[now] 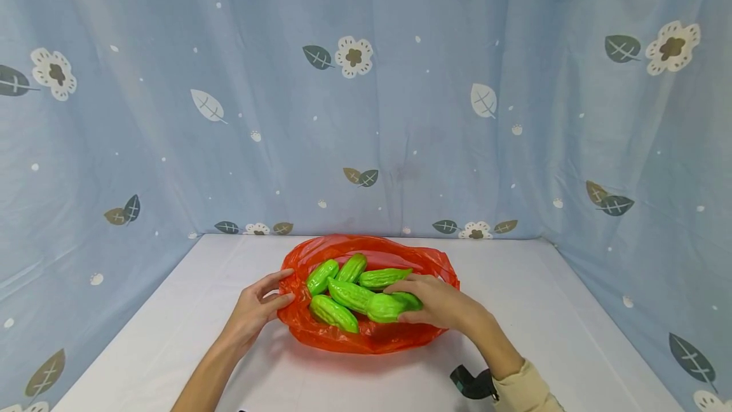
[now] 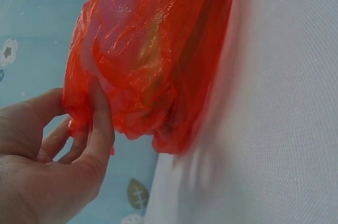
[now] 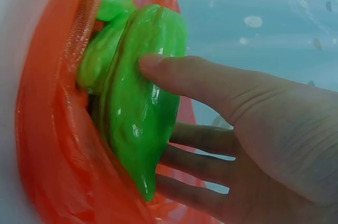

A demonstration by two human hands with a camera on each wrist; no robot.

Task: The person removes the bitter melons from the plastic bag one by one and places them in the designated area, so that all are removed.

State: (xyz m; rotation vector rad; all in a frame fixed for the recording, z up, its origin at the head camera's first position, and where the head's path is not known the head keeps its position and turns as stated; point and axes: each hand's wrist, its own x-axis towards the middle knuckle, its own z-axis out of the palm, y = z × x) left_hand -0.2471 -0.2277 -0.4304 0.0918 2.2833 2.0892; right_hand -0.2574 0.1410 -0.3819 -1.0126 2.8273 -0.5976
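A red plastic bag [image 1: 309, 337] lies spread wide on the table, with several shiny green bitter melons inside. At its left side my left hand [image 1: 258, 310] pinches the rim; the left wrist view shows the thin film of the bag [image 2: 142, 49] between thumb and fingers of that hand [image 2: 68, 155]. My right hand [image 1: 443, 302] reaches over the bag's right part and grips one bitter melon [image 1: 384, 309], thumb on one face and fingers behind it. Up close, that bitter melon [image 3: 145, 86] has ridges and a pointed end, and it partly hides another bitter melon [image 3: 100, 57].
The white tabletop [image 1: 572, 336] stretches out on both sides of the bag. A blue curtain [image 1: 366, 113] with leaf and flower prints closes off the back and sides. A black curved piece [image 1: 471, 383] shows beside the right sleeve [image 1: 523, 393].
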